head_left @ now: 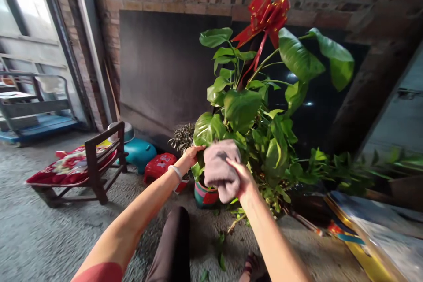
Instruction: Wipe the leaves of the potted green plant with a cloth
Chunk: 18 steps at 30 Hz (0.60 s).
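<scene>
A folded greyish-pink cloth (218,163) is gripped in my right hand (245,180), thumb on top, in front of a tall leafy potted plant (243,108). My left hand (191,158), with a pale bracelet on its wrist, has its fingers closed at the lower edge of a broad green leaf (209,128). The cloth hides part of the lower foliage. Below it shows a green and red pot (205,196). A red bow (268,15) is tied at the top of the plant.
Left stands a wooden chair (99,163) with a red floral cushion (72,164). A teal rounded object (139,153) and a red stool (159,165) sit near the dark wall panel (165,61). Flat sheets (380,233) lie at right; fallen leaves (220,251) are on the floor.
</scene>
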Available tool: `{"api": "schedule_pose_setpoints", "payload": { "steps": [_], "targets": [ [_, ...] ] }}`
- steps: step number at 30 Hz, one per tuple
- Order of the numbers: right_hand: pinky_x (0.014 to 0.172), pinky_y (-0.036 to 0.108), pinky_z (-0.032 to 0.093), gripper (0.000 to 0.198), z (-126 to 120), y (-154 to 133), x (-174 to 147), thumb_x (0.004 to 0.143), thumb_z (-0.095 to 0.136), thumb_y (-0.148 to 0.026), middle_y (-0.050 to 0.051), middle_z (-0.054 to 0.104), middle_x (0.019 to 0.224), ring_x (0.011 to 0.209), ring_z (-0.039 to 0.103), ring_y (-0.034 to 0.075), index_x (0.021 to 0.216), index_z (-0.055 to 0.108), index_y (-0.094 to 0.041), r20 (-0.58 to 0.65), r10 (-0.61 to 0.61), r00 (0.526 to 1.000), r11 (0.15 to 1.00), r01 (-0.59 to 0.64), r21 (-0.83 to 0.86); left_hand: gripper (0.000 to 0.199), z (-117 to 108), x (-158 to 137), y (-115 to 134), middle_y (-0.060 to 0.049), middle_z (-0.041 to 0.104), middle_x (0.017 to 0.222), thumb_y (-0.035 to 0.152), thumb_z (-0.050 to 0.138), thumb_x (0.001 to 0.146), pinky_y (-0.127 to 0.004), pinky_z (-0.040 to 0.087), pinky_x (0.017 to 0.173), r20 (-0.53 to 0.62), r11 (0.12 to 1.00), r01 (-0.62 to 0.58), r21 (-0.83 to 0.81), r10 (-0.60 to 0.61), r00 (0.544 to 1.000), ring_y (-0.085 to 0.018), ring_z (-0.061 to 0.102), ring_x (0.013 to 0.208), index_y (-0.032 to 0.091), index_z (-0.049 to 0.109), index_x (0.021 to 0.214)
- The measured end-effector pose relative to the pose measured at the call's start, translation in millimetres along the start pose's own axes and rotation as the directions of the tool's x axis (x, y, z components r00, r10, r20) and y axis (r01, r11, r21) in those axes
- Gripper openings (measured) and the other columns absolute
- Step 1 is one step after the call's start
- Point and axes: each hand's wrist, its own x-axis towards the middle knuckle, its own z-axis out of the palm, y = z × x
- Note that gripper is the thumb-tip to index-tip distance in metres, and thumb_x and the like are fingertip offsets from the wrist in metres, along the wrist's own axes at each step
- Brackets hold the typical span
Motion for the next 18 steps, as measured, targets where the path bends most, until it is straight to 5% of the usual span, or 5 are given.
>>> {"api": "schedule_pose_setpoints", "payload": {
  "steps": [4, 9, 11, 13, 18],
  "targets": [
    [0.063, 0.038, 0.068, 0.031, -34, -12, -51, 0.061, 0.100, -0.039, 0.006, 0.084, 0.079, 0.067, 0.077, 0.026, 0.084, 0.086, -0.023, -0.134, 0.020, 0.991, 0.995, -0.032, -0.090, 0.046, -9, -6, 7, 0.000, 0.078, 0.073, -0.005, 0.089, 0.061, -0.032, 0.064, 0.072, -0.023, 0.986, -0.164, -0.008, 0.164, 0.986, -0.018, 0.073, 0.061, 0.017, 0.075, 0.099],
    [0.079, 0.032, 0.068, 0.023, 4, -79, -24, 0.073, 0.095, -0.034, -0.001, 0.087, 0.096, 0.085, 0.082, 0.021, 0.093, 0.085, -0.028, -0.106, -0.489, 0.866, 0.869, 0.494, 0.030, 0.043, 3, -12, 0, 0.000, 0.077, 0.072, 0.002, 0.095, 0.058, -0.029, 0.060, 0.067, 0.028, 0.964, -0.265, -0.010, 0.265, 0.964, -0.016, 0.070, 0.059, 0.017, 0.073, 0.090],
    [0.081, 0.026, 0.066, 0.009, 28, -76, 8, 0.083, 0.082, -0.027, -0.004, 0.086, 0.094, 0.087, 0.080, 0.015, 0.091, 0.082, -0.026, -0.063, -0.393, 0.917, 0.909, 0.398, 0.123, 0.033, 9, -12, -5, 0.000, 0.075, 0.067, 0.005, 0.092, 0.063, -0.028, 0.058, 0.065, 0.002, 0.976, -0.219, 0.002, 0.219, 0.976, -0.016, 0.068, 0.056, 0.016, 0.072, 0.086],
    [0.072, 0.024, 0.065, 0.004, 40, -52, 30, 0.084, 0.075, -0.021, -0.003, 0.083, 0.081, 0.076, 0.076, 0.015, 0.083, 0.078, -0.023, -0.044, -0.163, 0.986, 0.978, 0.167, 0.127, 0.021, 10, -14, -7, 0.001, 0.072, 0.063, 0.007, 0.086, 0.070, -0.026, 0.055, 0.060, -0.033, 0.985, -0.172, 0.002, 0.172, 0.985, -0.014, 0.065, 0.053, 0.015, 0.071, 0.083],
    [0.053, 0.028, 0.060, 0.017, 3, 14, -2, 0.066, 0.089, -0.021, 0.003, 0.079, 0.067, 0.056, 0.071, 0.019, 0.077, 0.077, -0.018, -0.150, 0.102, 0.983, 0.994, -0.107, -0.026, 0.017, -9, -24, 2, -0.003, 0.077, 0.073, 0.005, 0.076, 0.079, -0.027, 0.058, 0.059, -0.044, 0.998, -0.040, -0.048, 0.038, 0.998, -0.017, 0.070, 0.056, 0.015, 0.074, 0.094]
  ]
}}
